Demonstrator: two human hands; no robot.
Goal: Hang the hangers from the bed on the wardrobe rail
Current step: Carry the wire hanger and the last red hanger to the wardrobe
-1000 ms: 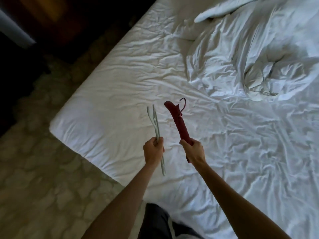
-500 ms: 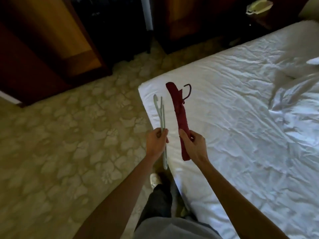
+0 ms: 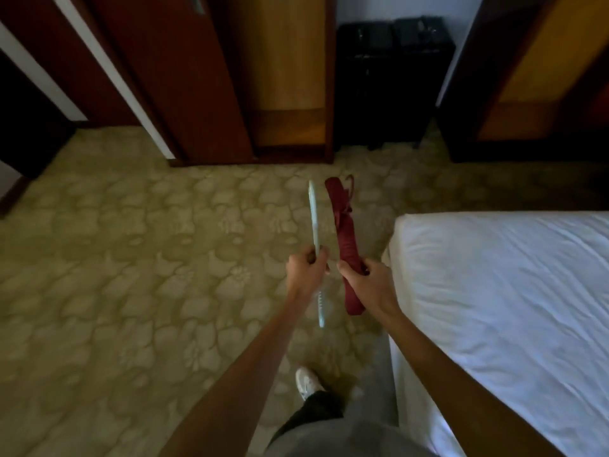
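A person's left hand (image 3: pixel 306 270) grips a pale green hanger (image 3: pixel 314 222) edge-on, fingers curled round it; the right hand (image 3: pixel 365 282) clasps a dark red padded hanger (image 3: pixel 342 225) (its hook at the top). Both hangers are held above the patterned carpet (image 3: pixel 131 275), beside the white bed (image 3: pixel 510 291); wooden wardrobe doors (image 3: pixel 197 77) stand ahead.

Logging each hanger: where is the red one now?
Head view, centre: the red hanger is in the right hand, over the carpet, beside the pale hanger.
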